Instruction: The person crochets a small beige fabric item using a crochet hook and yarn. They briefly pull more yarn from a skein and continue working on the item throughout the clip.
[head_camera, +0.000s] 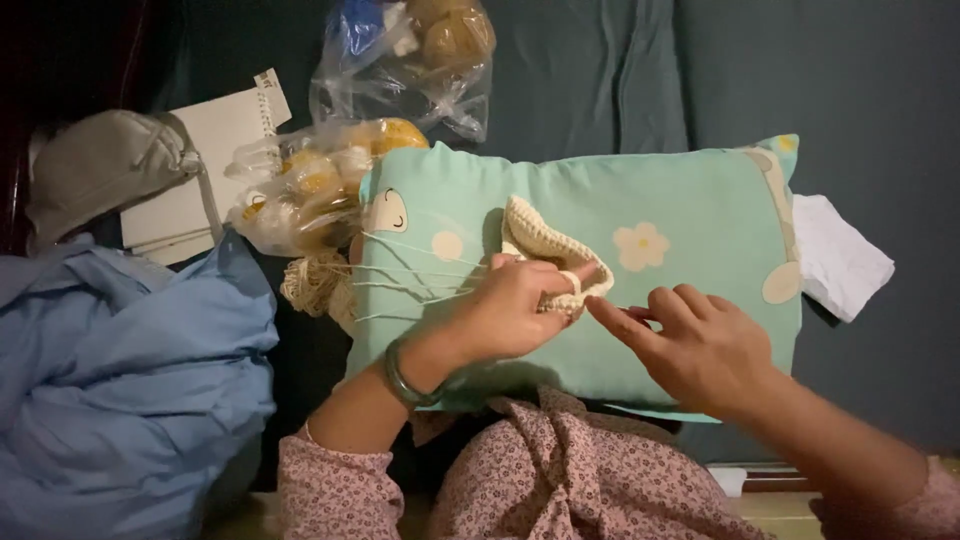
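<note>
Currently, the left hand (510, 310) pinches a cream crochet piece (548, 252), fingers closed on its near edge. This piece lies on a mint-green pillow (690, 200) across the lap. The right hand (700, 345) is just right of the piece, its index fingertip touching the near right edge; it grips nothing that can be seen. Cream yarn strands (400, 270) run left to a yarn bundle (315, 280) beside clear plastic bags (310, 185). Blue cloth (130, 380) lies at near left.
</note>
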